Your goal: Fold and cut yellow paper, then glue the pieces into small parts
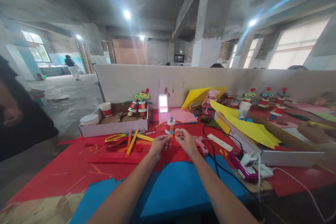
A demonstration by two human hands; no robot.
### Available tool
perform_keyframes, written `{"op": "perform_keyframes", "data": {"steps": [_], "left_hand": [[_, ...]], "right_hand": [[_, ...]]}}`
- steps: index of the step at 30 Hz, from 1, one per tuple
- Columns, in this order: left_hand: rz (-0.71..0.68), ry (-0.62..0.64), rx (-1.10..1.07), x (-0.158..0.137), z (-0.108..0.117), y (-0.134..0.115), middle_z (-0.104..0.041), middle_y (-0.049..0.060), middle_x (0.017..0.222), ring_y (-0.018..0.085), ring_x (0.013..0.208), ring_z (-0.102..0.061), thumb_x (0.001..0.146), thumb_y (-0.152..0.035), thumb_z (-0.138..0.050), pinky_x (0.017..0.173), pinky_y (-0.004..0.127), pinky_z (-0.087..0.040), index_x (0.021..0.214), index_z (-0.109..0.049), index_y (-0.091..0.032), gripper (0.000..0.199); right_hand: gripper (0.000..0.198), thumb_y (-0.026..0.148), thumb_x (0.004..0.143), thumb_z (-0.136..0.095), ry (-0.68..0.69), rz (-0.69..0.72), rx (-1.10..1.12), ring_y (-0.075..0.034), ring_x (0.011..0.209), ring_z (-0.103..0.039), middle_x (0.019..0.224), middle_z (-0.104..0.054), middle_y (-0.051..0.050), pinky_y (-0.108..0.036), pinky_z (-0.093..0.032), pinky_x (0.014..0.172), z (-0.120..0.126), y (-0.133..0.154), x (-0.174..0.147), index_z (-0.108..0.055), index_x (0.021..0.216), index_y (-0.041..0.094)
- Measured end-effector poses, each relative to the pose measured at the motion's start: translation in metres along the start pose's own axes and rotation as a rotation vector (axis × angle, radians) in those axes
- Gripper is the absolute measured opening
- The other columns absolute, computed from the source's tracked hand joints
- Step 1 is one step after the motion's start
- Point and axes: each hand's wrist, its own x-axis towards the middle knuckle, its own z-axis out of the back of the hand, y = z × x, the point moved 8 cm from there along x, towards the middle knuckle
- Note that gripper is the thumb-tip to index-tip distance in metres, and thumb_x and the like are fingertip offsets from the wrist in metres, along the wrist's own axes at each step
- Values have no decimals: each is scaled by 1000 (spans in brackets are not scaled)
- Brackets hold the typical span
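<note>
Blue sheet point(168, 189) lies nearest, on this side of the left hand point(160, 144) and the right hand point(185, 141). Just beyond their fingertips stands a small cup figure point(169, 126) with coiled arms point(160, 125). Left is curled, fingertips close; I cannot tell if it holds something. Right seems to pinch a small orange piece point(176, 131). Probably the figure is light and easily dented, so its lower rim is safer to grip.

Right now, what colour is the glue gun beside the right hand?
Pink; the glue gun shows best in the head view.
</note>
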Motion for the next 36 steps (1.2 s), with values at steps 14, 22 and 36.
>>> {"op": "perform_keyframes", "data": {"steps": [14, 22, 36], "left_hand": [[-31, 17, -12, 3, 0, 6, -64, 1, 55, 6, 46, -52, 53, -27, -85, 44, 16, -38, 66, -69, -10, 26], [-39, 36, 10, 3, -4, 4, -65, 1, 56, 8, 52, -57, 50, -30, -86, 51, 17, -43, 62, -67, -12, 29], [-73, 72, 136, 2, -1, -9, -66, 2, 66, 7, 52, -55, 56, -29, -84, 53, 20, -46, 78, -69, -12, 32]], "right_hand": [[32, 34, 65, -73, 38, -117, 476, -16, 79, -61, 84, -64, -1, -29, -52, 71, -27, -24, -9, -64, 93, 21], [36, 38, 64, -75, 34, -152, 534, -18, 79, -63, 85, -67, -3, -32, -53, 69, -29, -28, -11, -64, 93, 20], [28, 36, 61, -75, 79, -269, 522, -13, 61, -60, 74, -67, 0, -29, -51, 63, -28, -26, -14, -68, 80, 18]]}}
